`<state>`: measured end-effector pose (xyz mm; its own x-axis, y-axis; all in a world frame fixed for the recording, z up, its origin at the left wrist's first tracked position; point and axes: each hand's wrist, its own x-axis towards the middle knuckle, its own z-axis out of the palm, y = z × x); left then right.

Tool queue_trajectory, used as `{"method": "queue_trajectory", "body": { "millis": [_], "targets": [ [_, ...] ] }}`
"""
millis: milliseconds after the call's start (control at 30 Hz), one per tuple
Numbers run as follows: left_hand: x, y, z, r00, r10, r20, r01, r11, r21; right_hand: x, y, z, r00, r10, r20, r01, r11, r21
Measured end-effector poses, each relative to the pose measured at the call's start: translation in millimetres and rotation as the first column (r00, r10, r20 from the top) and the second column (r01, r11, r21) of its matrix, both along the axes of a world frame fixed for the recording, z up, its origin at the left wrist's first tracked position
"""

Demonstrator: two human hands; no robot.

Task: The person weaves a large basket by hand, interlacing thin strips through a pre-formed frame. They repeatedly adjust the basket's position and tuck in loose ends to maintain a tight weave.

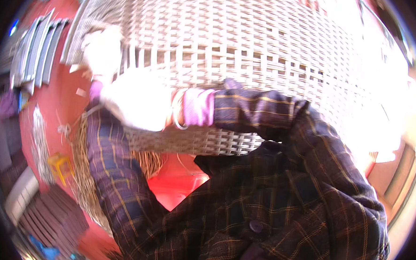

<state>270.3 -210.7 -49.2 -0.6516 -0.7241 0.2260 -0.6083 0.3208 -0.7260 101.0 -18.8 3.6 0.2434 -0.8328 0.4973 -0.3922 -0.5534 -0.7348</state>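
Observation:
A large woven wicker panel in pale grey-beige spreads in front of me, with an open row of gaps across its middle. White gloves cover both hands. My left hand is at the panel's left edge, with its fingers washed out by glare. Stretched across to the left over the weave, my right hand is just below and beside the left one. Its outline is rounded and blurred, so its fingers cannot be made out. Whether either glove holds a strand is hidden by the brightness.
Bundled tan strands hang beside my left forearm. Below the panel is a bright red surface. To the left are a pale strand bundle, a small yellow object and grey ridged pieces on a red floor. Glare whitens the right side.

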Motion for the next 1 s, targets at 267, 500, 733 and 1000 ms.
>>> {"method": "queue_trajectory", "body": {
  "millis": [267, 500, 733, 1000],
  "targets": [
    [26.4, -35.8, -53.1, 0.987, -0.099, 0.128, 0.096, 0.995, 0.029, -51.6, 26.8, -20.3, 0.998, -0.062, -0.002, 0.061, 0.989, -0.137],
    [62.0, -12.3, -32.0, 0.998, -0.059, 0.008, 0.059, 0.998, 0.013, -212.2, 136.2, -21.9, 0.893, -0.429, -0.137, 0.388, 0.887, -0.252],
    [76.8, 47.7, 13.9, 0.803, -0.097, -0.588, 0.266, 0.941, 0.208, -330.0, 237.9, -21.9, 0.531, -0.768, -0.357, 0.726, 0.630, -0.275],
    [89.6, 9.0, 13.0, 0.972, -0.022, -0.236, 0.073, 0.975, 0.210, -342.4, 287.1, -38.3, 0.570, -0.751, -0.333, 0.719, 0.652, -0.241]
  ]
}}
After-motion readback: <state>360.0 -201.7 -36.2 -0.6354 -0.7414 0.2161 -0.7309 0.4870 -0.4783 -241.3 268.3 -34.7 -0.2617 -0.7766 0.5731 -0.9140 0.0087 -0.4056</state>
